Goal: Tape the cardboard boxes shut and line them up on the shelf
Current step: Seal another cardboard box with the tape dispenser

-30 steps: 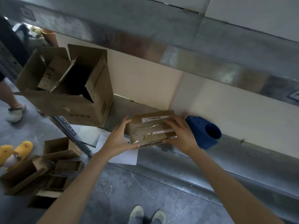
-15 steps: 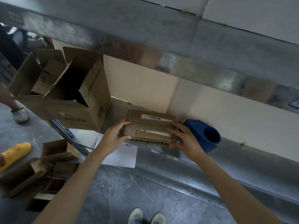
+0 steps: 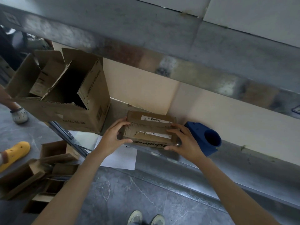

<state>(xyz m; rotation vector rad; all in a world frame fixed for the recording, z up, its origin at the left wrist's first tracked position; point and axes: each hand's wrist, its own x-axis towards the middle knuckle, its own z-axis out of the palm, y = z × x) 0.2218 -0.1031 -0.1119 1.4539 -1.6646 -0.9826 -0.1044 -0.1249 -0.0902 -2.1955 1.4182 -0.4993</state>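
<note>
Nearest the camera, two shoe tips [image 3: 145, 217] are seen on the grey tiled floor [image 3: 123, 197], and flattened cardboard pieces [image 3: 37, 174] are piled at the lower left. A white sheet of paper [image 3: 121, 157] is overhung at the shelf [image 3: 162, 157] edge. Beyond it, a small closed cardboard box [image 3: 150, 129] is rested on the metal shelf and is gripped at both ends: the left hand [image 3: 113, 138] is wrapped around its left end, the right hand [image 3: 185, 142] around its right end. A blue plastic part [image 3: 204, 138] is placed just beside the right hand. Farther left, a large open cardboard box [image 3: 65, 95] is stood on the shelf, its flaps raised.
</note>
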